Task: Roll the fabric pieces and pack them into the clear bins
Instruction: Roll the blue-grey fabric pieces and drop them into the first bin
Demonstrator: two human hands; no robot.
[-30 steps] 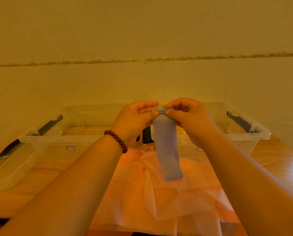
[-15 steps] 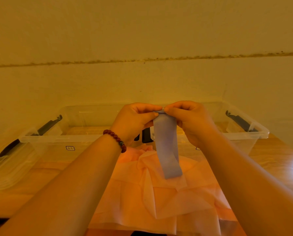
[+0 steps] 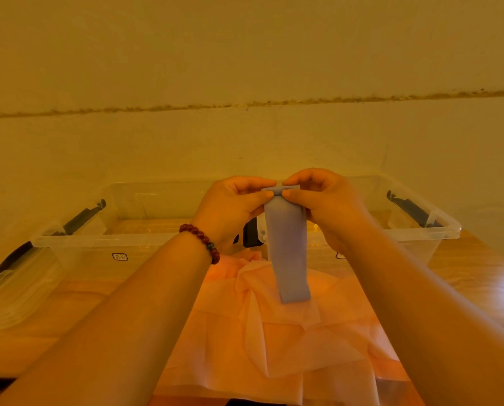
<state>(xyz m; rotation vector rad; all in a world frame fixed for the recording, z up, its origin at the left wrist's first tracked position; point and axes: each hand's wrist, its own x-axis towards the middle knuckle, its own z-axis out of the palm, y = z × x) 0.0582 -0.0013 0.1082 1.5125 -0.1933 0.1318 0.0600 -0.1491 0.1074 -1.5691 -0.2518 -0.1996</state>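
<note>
Centre frame: left hand (image 3: 230,209) and right hand (image 3: 326,206) pinch the top edge of a grey strip (image 3: 288,259), both grips clamped on it. Its tail hangs over orange fabric (image 3: 274,347) on the bench (image 3: 479,276). Rolling barely begun; no roll shows in left bin (image 3: 98,240) or right bin (image 3: 438,230). Since a second ago the top edge has curled over and the tail is slightly shorter.

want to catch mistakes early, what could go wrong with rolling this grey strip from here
1. The left hand and right hand pinch only the top edge of the strip, which hangs free in the air: the roll might start loose or crooked.
2. Its lower end hangs over the orange fabric and might snag it while rolling up.
</note>
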